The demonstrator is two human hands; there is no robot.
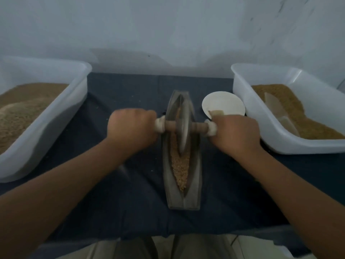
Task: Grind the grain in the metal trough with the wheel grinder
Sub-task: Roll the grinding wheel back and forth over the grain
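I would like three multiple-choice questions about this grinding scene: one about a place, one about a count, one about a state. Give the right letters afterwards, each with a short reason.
1. Where is the white bowl, seen from the metal trough?
A. On its left
B. On its right
C. In front of its near end

2. How many white tubs stand on the cloth?
A. Two
B. One
C. Three

3. How is the wheel grinder placed?
A. Lying flat on the cloth
B. Leaning against a tub
C. Upright in the trough

Answers:
1 B: the bowl lies between the trough and the right tub.
2 A: only the left tub and the right tub are seen.
3 C: its disc stands on edge over the grain.
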